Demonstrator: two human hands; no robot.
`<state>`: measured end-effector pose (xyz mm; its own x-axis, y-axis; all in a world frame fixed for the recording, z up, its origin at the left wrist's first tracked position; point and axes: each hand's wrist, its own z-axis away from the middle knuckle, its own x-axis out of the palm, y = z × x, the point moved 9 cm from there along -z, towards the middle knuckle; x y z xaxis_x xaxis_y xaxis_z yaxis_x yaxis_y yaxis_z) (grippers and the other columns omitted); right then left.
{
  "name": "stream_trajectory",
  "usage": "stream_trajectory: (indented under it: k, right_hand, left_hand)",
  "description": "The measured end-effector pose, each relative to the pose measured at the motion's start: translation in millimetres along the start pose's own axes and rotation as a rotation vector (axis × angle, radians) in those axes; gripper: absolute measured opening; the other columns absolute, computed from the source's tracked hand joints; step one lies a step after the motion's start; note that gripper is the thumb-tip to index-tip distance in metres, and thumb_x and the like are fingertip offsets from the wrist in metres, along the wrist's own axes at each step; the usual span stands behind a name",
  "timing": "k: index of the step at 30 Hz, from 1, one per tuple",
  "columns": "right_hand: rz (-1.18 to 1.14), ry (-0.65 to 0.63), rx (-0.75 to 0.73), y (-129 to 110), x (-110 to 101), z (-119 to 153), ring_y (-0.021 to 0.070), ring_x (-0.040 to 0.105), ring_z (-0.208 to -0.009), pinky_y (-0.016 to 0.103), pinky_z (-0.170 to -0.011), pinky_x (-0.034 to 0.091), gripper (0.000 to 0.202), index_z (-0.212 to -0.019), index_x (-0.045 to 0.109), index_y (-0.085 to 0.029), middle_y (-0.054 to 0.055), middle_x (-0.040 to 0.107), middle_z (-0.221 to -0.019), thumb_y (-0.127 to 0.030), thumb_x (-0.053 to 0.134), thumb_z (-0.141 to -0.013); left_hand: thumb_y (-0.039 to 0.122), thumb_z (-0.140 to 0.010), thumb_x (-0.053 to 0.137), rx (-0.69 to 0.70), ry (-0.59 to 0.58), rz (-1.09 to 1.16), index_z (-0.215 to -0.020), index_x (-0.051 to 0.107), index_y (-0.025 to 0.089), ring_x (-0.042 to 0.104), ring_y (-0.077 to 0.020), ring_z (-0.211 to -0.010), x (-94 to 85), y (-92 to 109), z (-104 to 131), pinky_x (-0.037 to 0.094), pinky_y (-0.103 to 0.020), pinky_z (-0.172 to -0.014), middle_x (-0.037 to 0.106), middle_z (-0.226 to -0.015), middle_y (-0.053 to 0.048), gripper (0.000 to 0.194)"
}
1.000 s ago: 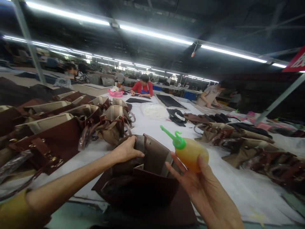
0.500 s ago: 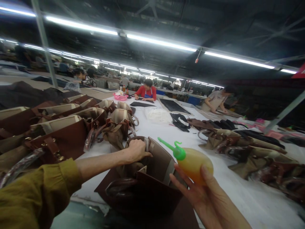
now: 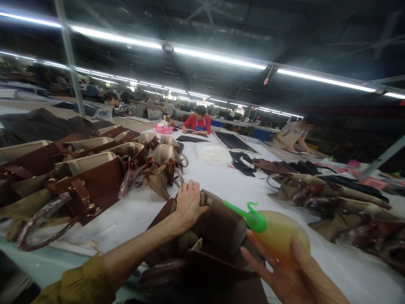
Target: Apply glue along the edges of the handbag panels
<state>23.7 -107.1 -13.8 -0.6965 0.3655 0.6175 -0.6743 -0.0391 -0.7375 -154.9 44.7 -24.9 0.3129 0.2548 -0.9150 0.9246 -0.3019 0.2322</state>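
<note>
A brown handbag (image 3: 221, 223) lies in front of me, its mouth facing up and its near side in deep shadow. My left hand (image 3: 188, 207) grips the bag's far rim, fingers over the edge and thumb pointing right. Between the thumb and fingers of my right hand (image 3: 281, 270) is a squeeze bottle (image 3: 281, 236) of yellow liquid with a bright green cap and long nozzle. The nozzle points left, above the bag's right side. A plastic-wrapped handle (image 3: 164, 270) hangs blurred on the near side.
Brown handbags with wrapped handles crowd the table's left (image 3: 91, 181), and more (image 3: 357, 211) stand at the right. Beyond are a white plastic bag (image 3: 211, 153), black pieces (image 3: 236, 141) and a pink basket (image 3: 163, 128). A person in red (image 3: 198, 122) works across the table.
My left hand now has its fingers extended over the rim, and the bag's far panel has tipped toward me. The bottle in my right hand has shifted right and lower in view.
</note>
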Motion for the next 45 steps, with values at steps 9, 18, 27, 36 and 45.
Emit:
stream_trajectory:
  k: [9, 18, 27, 36, 45]
  right_hand:
    - [-0.068, -0.037, -0.066, -2, 11, -15, 0.0365, 0.047, -0.12, 0.058, -0.086, 0.05, 0.059, -0.12, 0.056, -0.023, 0.01, 0.062, -0.117, -0.034, 0.082, -0.068]
    - [0.012, -0.005, -0.114, -3, -1, -11, 0.0403, 0.037, -0.126, 0.058, -0.082, 0.053, 0.065, -0.125, 0.052, -0.026, 0.011, 0.051, -0.133, -0.043, 0.08, -0.068]
    - [-0.082, -0.024, -0.094, -3, 8, -12, 0.0373, 0.045, -0.121, 0.056, -0.085, 0.052, 0.062, -0.123, 0.054, -0.024, 0.009, 0.059, -0.123, -0.037, 0.081, -0.069]
    - [-0.173, 0.002, -0.118, -19, -20, -3, 0.0341, 0.054, -0.112, 0.058, -0.088, 0.049, 0.038, -0.11, 0.062, -0.023, 0.007, 0.066, -0.112, -0.039, 0.073, -0.078]
    - [-0.166, 0.266, -0.203, -31, -104, 27, 0.0242, 0.067, -0.089, 0.033, -0.072, 0.059, 0.056, -0.114, 0.061, -0.028, 0.005, 0.067, -0.111, -0.021, 0.084, -0.063]
  left_hand:
    - [0.038, -0.075, 0.063, -0.107, -0.063, 0.334, -0.105, 0.037, 0.018, 0.056, -0.0191, -0.092, 39.4, -18, 10, 0.044, -0.029, -0.075, 0.044, -0.117, -0.008, 0.045]
    - [0.053, -0.071, 0.063, -0.164, -0.242, 0.212, -0.109, 0.044, 0.015, 0.059, -0.0315, -0.098, 63.7, -10, 6, 0.045, -0.037, -0.078, 0.059, -0.102, -0.012, 0.058]
    - [0.027, -0.079, 0.047, -0.075, -0.304, 0.527, -0.093, 0.054, 0.014, 0.06, -0.0247, -0.088, 78.5, -12, 1, 0.045, -0.034, -0.078, 0.063, -0.089, -0.009, 0.02]
    - [0.029, -0.083, 0.048, 0.18, -0.437, 1.309, -0.112, 0.052, 0.013, 0.057, -0.0169, -0.084, 29.5, 21, -17, 0.045, -0.026, -0.075, 0.063, -0.094, -0.004, 0.034]
    - [0.031, -0.076, 0.056, 0.643, -0.846, 0.666, -0.083, 0.066, 0.013, 0.049, -0.0117, -0.064, -29.3, 101, -59, 0.036, -0.02, -0.056, 0.059, -0.07, 0.001, 0.021]
